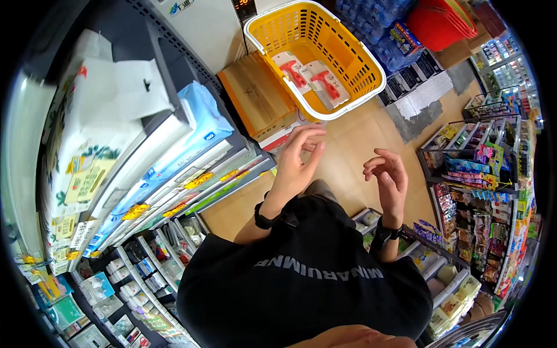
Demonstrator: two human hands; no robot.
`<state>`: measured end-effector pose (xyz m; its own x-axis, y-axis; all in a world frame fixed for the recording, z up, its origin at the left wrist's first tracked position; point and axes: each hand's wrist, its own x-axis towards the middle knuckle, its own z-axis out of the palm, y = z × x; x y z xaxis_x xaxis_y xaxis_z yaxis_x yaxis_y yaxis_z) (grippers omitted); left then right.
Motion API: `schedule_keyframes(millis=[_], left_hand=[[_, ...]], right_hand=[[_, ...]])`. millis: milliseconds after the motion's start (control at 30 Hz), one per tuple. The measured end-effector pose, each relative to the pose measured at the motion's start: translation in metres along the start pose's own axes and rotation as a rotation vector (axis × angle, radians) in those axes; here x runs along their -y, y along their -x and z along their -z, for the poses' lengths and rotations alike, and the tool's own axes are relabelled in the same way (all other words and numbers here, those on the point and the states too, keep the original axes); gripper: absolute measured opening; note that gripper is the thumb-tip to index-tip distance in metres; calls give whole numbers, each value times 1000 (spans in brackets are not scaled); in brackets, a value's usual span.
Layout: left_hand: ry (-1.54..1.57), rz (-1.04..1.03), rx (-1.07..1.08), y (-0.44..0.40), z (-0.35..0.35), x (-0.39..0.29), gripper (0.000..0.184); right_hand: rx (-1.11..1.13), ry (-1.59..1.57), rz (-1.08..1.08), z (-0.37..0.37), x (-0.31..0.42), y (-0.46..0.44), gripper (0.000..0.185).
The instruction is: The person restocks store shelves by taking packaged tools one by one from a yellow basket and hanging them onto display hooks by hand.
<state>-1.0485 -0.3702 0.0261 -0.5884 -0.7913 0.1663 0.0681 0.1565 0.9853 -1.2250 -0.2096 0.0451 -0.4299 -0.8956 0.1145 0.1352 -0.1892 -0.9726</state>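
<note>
My left hand [300, 158] is raised just below the near rim of a yellow shopping basket [364, 87] with a white edge. Its fingers are bent, the thumb stands apart, and it holds nothing. To the right, my right hand [387, 177] hangs over the floor with loosely curled fingers and nothing in them. Inside the basket lie two carded packages side by side, the left package [292, 71] and the right package [326, 85]. Each carries a red tool with a handle; its exact kind is unclear. Both wrists wear black bands.
A cardboard box [258, 93] stands left of the basket. Shelves with tissue packs [197, 124] rise close on my left. Bottled water packs [371, 20] and red baskets [441, 26] are at the back right. A snack rack [476, 156] stands to the right on the tiled floor [354, 139].
</note>
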Motion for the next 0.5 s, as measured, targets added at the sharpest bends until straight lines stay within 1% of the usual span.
schedule_keyframes(millis=[100, 167, 200, 267, 333, 400, 433, 500], left_hand=[[-17, 17, -2, -20, -9, 1, 20], [30, 51, 8, -40, -13, 8, 20], [14, 60, -14, -51, -14, 9, 20], [-114, 147, 1, -75, -17, 6, 21], [-95, 127, -93, -105, -29, 12, 21], [-199, 48, -142, -138, -39, 20, 23], [-207, 58, -172, -156, -44, 22, 23], [-383, 63, -153, -190, -53, 28, 32]], right_hand=[[-1, -26, -15, 14, -7, -15, 48], [33, -82, -22, 28, -11, -32, 47], [53, -98, -32, 33, -13, -42, 47], [106, -133, -25, 43, -15, -65, 47], [177, -163, -35, 53, -16, -93, 46], [251, -142, -50, 63, -11, -120, 46], [293, -140, -54, 69, -8, -134, 46], [372, -152, -57, 85, -4, -158, 46]])
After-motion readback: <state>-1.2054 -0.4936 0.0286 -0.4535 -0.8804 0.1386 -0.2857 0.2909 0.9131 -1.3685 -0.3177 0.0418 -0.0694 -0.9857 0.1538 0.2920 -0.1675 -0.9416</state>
